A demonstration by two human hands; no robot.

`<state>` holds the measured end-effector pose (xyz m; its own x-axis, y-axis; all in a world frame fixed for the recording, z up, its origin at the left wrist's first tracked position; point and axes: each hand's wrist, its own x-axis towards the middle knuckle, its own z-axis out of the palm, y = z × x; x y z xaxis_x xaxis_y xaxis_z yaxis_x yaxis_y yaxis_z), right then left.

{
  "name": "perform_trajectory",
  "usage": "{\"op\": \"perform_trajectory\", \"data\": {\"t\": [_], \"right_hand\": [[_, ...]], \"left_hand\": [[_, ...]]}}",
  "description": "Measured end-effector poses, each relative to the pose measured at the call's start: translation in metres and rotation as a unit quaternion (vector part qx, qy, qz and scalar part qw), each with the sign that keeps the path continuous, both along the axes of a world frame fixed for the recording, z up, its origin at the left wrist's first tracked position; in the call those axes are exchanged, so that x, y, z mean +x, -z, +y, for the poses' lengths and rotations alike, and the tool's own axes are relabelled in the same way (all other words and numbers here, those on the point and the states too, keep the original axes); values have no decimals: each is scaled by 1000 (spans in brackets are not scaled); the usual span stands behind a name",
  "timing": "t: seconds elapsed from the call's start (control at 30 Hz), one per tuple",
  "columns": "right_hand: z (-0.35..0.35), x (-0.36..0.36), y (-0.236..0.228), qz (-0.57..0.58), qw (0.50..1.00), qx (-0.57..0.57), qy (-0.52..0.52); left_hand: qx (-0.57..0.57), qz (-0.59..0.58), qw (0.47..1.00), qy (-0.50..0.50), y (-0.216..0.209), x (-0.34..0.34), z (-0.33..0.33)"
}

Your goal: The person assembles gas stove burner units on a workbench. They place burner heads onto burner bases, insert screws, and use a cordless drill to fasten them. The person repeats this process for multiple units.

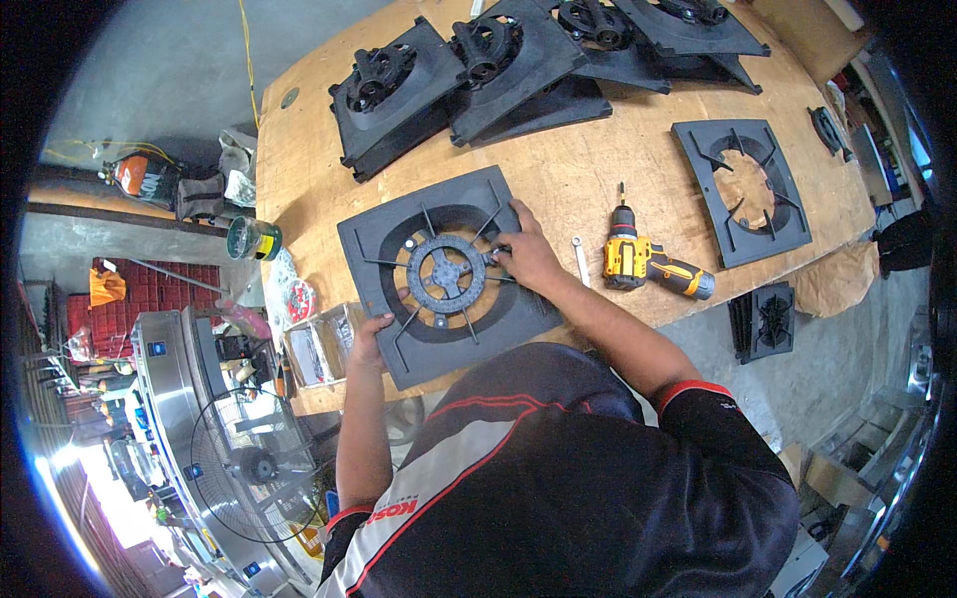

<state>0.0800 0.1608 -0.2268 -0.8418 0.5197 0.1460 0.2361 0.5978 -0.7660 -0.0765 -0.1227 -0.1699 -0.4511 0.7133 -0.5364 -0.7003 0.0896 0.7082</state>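
A square black cast-iron stove grate (pixel 374 249) lies at a slant on the wooden table in front of me. A round ring burner (pixel 446 273) sits in its central opening, with bright bolt heads around it. My left hand (pixel 369 341) grips the grate's near left edge, thumb on top, and some fingers pass beneath. At the burner's right side, my right hand (pixel 526 251) pinches something small that its fingers mostly hide. Right of that hand lie a silver wrench (pixel 581 261) and a yellow-and-black cordless drill (pixel 630 254).
Several black grates with burners (pixel 394 95) are stacked along the table's far side. A grate without a burner (pixel 743 194) lies at the right. Near the left edge stand a jar (pixel 253 239) and a box of small parts (pixel 324 344). A fan (pixel 254 464) stands at lower left.
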Motion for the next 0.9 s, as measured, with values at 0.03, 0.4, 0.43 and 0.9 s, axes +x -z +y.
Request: {"op": "perform_trajectory", "data": {"t": [0.03,0.4,0.43,0.9], "right_hand": [[1,-2,0,-2,1000,-8,2],[-1,-5,-10,-41,999,9,-10],[-2,-5,-13,-55,998,9,-11],[9,1,-8,-101,993,27,-63]], "left_hand": [[-6,1,1000,-15,2,1,2],[13,22,999,-38,8,-1,1],[18,23,999,-30,11,-2,-1],[-23,22,999,-24,11,-2,1]]}}
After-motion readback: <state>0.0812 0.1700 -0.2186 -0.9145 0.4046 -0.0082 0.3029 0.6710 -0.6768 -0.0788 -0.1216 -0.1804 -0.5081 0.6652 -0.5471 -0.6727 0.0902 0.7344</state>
